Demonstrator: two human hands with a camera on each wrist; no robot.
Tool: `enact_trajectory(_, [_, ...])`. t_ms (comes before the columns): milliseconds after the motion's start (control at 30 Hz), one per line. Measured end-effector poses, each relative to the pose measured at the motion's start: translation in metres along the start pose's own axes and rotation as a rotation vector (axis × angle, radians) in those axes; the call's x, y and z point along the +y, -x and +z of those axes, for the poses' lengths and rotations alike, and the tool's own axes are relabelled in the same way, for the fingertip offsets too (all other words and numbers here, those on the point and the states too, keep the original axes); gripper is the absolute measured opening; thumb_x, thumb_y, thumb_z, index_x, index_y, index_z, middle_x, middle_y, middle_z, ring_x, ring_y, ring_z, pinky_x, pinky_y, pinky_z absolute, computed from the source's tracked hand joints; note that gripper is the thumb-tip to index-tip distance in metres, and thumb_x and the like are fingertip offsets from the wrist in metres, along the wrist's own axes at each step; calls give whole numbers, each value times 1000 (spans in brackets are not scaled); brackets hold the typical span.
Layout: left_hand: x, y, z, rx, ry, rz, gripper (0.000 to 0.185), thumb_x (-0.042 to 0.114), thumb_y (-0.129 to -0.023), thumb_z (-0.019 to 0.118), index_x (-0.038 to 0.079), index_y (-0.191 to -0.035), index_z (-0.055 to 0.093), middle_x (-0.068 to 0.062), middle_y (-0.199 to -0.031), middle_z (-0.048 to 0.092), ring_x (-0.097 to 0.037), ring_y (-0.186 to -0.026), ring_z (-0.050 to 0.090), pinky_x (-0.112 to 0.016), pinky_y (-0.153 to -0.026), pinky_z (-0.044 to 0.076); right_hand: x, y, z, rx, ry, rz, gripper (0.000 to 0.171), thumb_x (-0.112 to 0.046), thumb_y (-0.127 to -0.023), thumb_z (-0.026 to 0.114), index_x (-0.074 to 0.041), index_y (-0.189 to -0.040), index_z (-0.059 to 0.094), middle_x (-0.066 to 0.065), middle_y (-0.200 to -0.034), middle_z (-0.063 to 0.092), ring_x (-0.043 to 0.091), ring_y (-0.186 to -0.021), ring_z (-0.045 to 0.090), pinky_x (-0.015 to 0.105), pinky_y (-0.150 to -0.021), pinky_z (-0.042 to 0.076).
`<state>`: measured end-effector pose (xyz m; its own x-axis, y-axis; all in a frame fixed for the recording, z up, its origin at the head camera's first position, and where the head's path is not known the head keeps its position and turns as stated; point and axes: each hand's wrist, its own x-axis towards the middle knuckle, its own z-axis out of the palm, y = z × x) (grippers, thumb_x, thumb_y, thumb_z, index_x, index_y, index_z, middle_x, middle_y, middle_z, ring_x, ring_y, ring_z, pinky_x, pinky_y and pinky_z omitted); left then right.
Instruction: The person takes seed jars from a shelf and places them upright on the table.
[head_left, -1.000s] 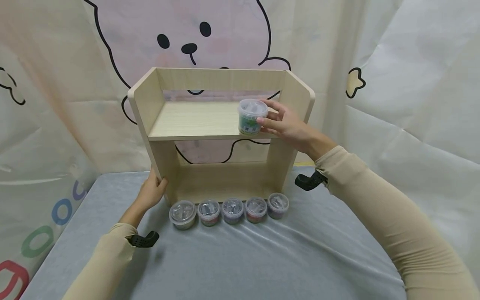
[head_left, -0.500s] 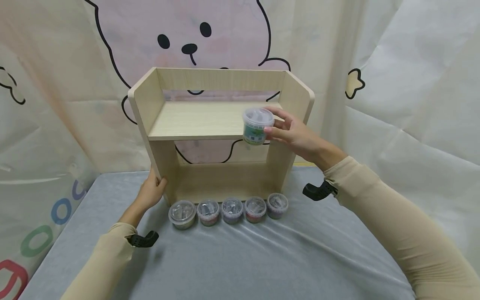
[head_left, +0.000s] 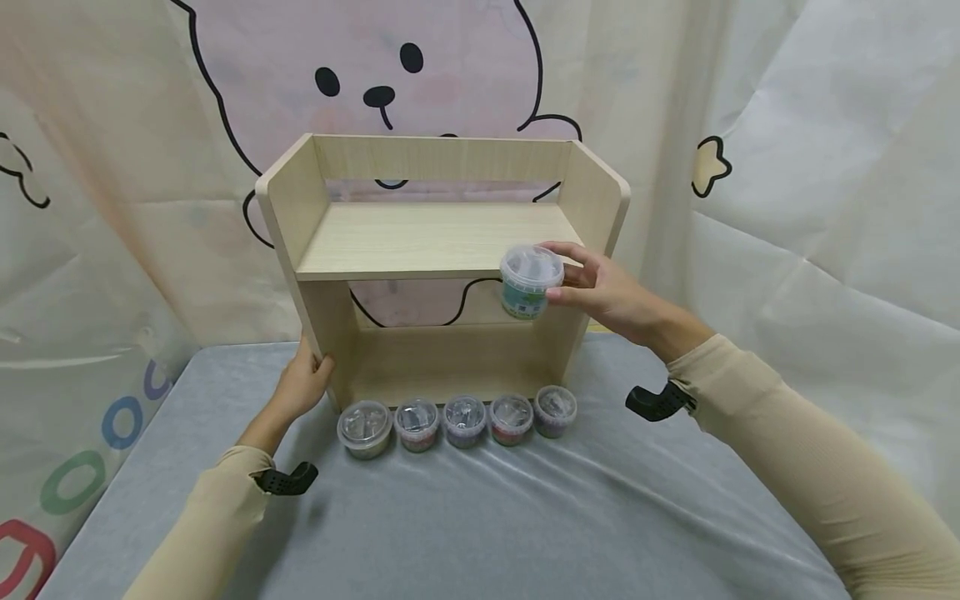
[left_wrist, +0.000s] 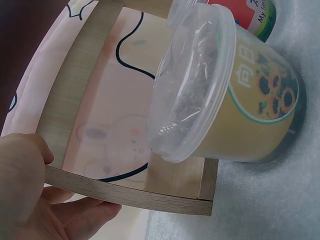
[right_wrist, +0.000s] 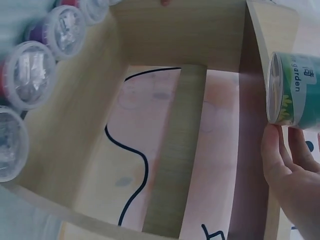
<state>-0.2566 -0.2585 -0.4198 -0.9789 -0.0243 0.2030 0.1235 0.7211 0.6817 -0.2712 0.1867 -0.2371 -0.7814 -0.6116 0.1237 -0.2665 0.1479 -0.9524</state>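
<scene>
My right hand (head_left: 611,300) holds a plastic tub (head_left: 528,283) with a clear lid and a green-blue label, thumb and fingers around its right side. It is in the air in front of the right end of the wooden shelf's upper board (head_left: 427,242). In the right wrist view the fingers (right_wrist: 272,150) touch the tub (right_wrist: 302,90) near its base. My left hand (head_left: 300,383) grips the shelf's left side panel (head_left: 281,221) low down. The left wrist view shows the thumb (left_wrist: 45,147) and fingers on opposite sides of that panel's edge (left_wrist: 130,195).
Several lidded tubs stand in a row on the grey cloth (head_left: 487,517) before the shelf. The leftmost tub (head_left: 365,429) is widest, with a sunflower label in the left wrist view; the rightmost tub (head_left: 555,411) is by the right panel. A printed curtain (head_left: 645,100) hangs behind.
My right hand has moved down and slightly right with the tub, from the upper board's level to in front of and below its edge. The left hand keeps its grip on the shelf.
</scene>
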Motion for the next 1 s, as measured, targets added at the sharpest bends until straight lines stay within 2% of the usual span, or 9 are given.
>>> enact_trajectory(300, [0, 1, -1, 7, -5, -1, 54, 20, -104, 38, 4, -152, 18, -40, -130, 55, -55, -117, 56, -64, -91, 45, 20, 14, -6, -40, 3, -14, 60, 1, -97, 59, -14, -151, 37, -4, -137, 55, 10, -128, 53, 23, -103, 46])
enact_trajectory(600, [-2, 1, 0, 13, -5, 8, 55, 20, -104, 39, 4, -152, 18, -41, -125, 57, -54, -114, 58, -63, -89, 45, 40, 24, -12, -71, 9, 7, 58, -1, -98, 59, -13, -151, 37, -4, -135, 59, 9, -127, 55, 25, -102, 47])
enact_trajectory(800, [-3, 1, 0, 14, -9, 5, 53, 20, -103, 39, 3, -150, 20, -39, -122, 59, -53, -111, 59, -63, -87, 45, 55, 29, -16, -48, 18, 33, 58, -2, -98, 59, -14, -151, 37, -6, -136, 58, 8, -128, 54, 24, -102, 47])
enact_trajectory(1000, [-2, 0, 0, 3, -3, 1, 57, 20, -104, 39, 5, -154, 16, -39, -121, 59, -52, -111, 59, -62, -87, 46, 72, 34, -19, -8, -5, 69, 58, -4, -100, 58, -14, -151, 35, -7, -134, 57, 6, -127, 53, 21, -102, 46])
